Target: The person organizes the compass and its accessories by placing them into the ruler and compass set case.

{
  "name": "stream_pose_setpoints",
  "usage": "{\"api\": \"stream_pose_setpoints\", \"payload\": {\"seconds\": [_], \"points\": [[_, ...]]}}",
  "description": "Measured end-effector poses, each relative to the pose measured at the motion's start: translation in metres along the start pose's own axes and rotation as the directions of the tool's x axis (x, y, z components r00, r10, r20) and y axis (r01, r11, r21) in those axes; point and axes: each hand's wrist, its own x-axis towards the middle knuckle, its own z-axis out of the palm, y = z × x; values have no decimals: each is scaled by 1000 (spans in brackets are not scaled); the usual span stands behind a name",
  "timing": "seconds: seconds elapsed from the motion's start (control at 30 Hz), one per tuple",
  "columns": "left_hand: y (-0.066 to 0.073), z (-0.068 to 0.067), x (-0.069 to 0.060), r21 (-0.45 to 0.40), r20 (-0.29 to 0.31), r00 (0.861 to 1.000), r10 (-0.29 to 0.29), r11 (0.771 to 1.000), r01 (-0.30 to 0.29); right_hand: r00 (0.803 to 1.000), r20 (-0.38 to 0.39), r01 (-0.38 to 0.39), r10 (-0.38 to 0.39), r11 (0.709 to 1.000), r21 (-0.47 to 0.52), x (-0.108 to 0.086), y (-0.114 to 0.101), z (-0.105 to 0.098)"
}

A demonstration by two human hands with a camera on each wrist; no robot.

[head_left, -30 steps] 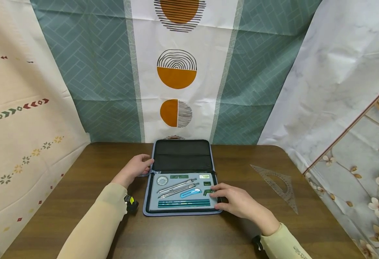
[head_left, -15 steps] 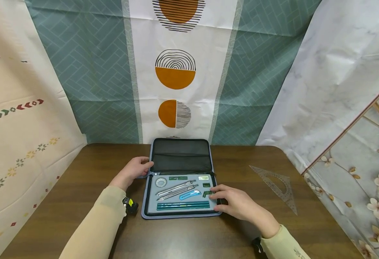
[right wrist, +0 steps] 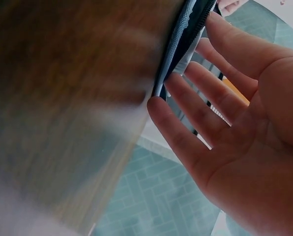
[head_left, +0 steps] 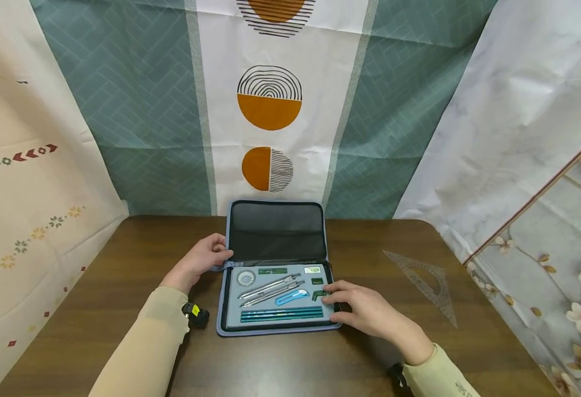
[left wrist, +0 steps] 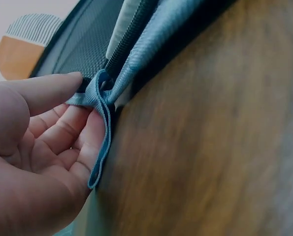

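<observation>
A blue-edged zip case (head_left: 220, 314) lies unfolded on the table. Its black-lined lid (head_left: 276, 231) points away from me and is slightly raised. My left hand (head_left: 203, 258) pinches the lid's left edge between thumb and fingers, near a blue fabric loop (left wrist: 106, 142). The spread, fairly straight fingers of my right hand (head_left: 364, 309) touch the case's right side. In the grey tray are two silver compasses (head_left: 270, 289), a light-blue cutter (head_left: 292, 298), green pencils (head_left: 281, 314), a white eraser (head_left: 312, 270), a round white disc (head_left: 246, 278) and small dark-green pieces (head_left: 317, 281).
A clear set square (head_left: 426, 281) lies on the brown table (head_left: 270, 364), right of the case. Patterned cloth (head_left: 151, 110) hangs behind the table and along both sides. A small black device (head_left: 197, 315) is strapped at my left wrist.
The lid's far edge has risen a little, with my left hand gripping its side. My right hand stays at the case's right side. The head view has shifted slightly.
</observation>
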Motion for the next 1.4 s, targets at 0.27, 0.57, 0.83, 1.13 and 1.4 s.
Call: {"api": "stream_pose_setpoints", "payload": {"seconds": [0.27, 0.57, 0.83, 1.13, 1.4], "points": [[-1, -3, -1, -36, 32, 998, 46, 998, -45, 1000, 4, -5, 5, 1000, -1, -1, 1, -1], [-2, 0, -4, -16, 43, 998, 46, 999, -45, 1000, 14, -6, 7, 999, -51, -1, -4, -1], [-1, 1, -4, 37, 37, 997, 70, 997, -71, 1000, 12, -9, 10, 998, -56, -1, -8, -1], [-2, 2, -5, 33, 45, 997, 69, 997, -70, 999, 40, -26, 26, 1000, 2, -2, -6, -2], [-1, 3, -5, 34, 43, 997, 65, 997, -66, 999, 35, -30, 28, 998, 50, -10, 8, -4]]}}
